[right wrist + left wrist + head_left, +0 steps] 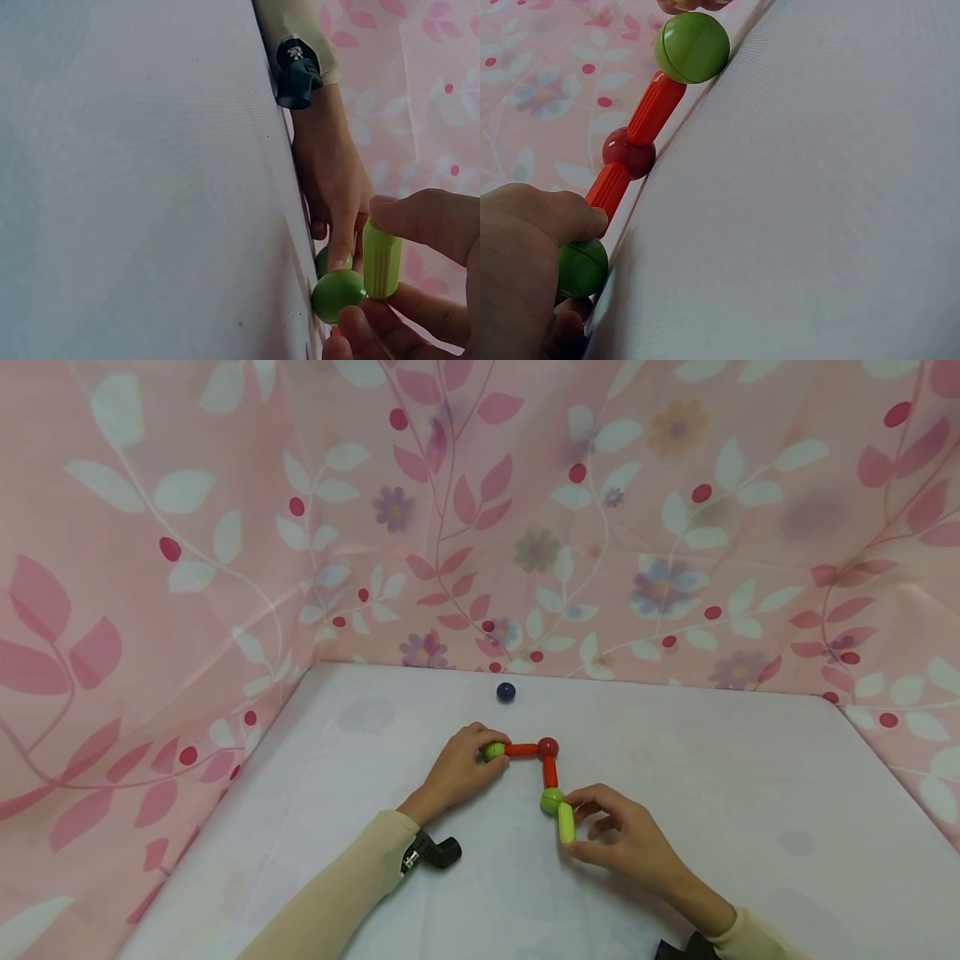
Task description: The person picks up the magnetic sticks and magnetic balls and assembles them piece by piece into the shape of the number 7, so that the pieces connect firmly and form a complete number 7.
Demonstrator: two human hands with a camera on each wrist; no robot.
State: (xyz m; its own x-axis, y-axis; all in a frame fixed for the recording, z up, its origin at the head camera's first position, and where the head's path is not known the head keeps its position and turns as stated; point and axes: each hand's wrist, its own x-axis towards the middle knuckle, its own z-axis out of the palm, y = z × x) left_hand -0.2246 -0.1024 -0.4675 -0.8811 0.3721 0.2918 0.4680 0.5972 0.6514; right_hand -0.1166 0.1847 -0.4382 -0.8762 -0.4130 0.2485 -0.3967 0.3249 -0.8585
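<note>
A chain of toy rods and balls lies on the table. My left hand grips its left end, a green ball and the adjoining red rod. This rod meets a dark red ball at the corner. From there a second red rod runs toward me to another green ball. Between thumb and fingers, my right hand pinches a yellow-green rod by its two ends. One end is right beside the nearer green ball; whether they are joined I cannot tell.
A dark blue ball sits near the far edge of the white-covered table. Pink floral cloth hangs behind and at the sides. A black camera is strapped to the left wrist.
</note>
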